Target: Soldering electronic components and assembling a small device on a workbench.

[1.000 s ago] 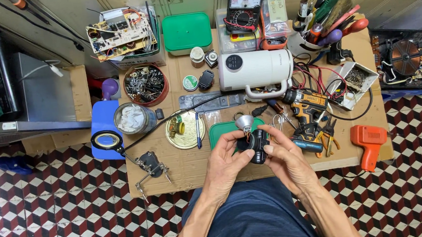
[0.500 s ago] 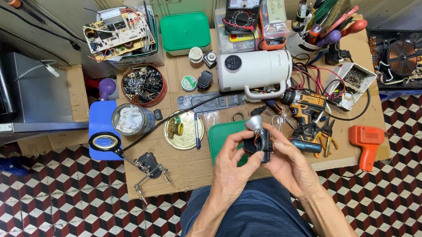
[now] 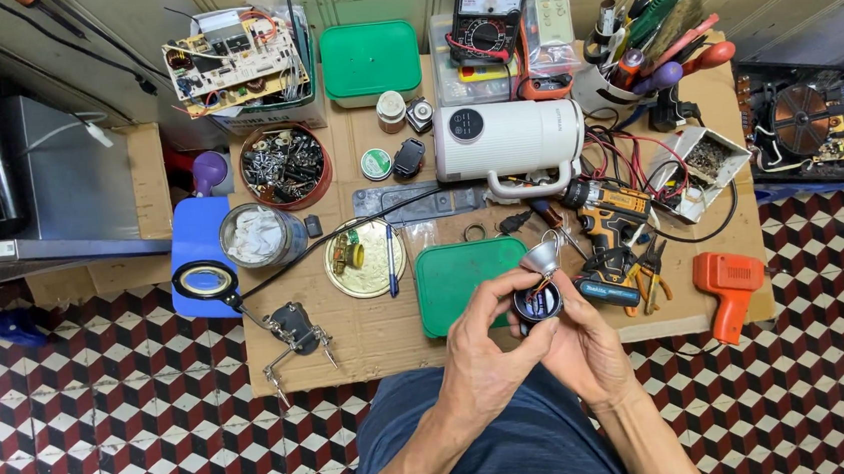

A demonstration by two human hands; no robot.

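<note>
holding a small black cylindrical housing [image 3: 538, 304] between both hands, the person sits at the near edge of a cardboard-topped workbench [image 3: 370, 346], over the lap and just in front of a flat green lid [image 3: 465, 279]. the left hand [image 3: 487, 362] wraps the piece from the left, fingers curled close, thumb across the rim; the right hand [image 3: 581, 345] cups it from below and behind, fingers closed around the body. the open end faces up, and inside there is something blue with thin coloured leads (too small to tell what kind of part). a shiny silver cone-shaped reflector [image 3: 542, 257] stands off the top of the housing, tilted away, seemingly tied to it by those wires; whether it touches the rim i cannot tell.

judging by the grip, the step in hand looks like inspection or opening up of a small torch-like lamp head: the shell is steadied while the insides are exposed. the next move would call for one hand to keep the shell firm while the other frees fingers for fine work at the mouth, with care not to strain the thin leads.

round about lie a white cylindrical appliance [image 3: 507, 140], a yellow and black cordless drill [image 3: 606, 214], an orange glue gun [image 3: 732, 283], a round tin of screws [image 3: 286, 164], a brass-coloured dish [image 3: 366, 258] with a blue pen [image 3: 391, 259] across it, and a magnifier on a clip stand [image 3: 207, 282]. none is touched.
</note>
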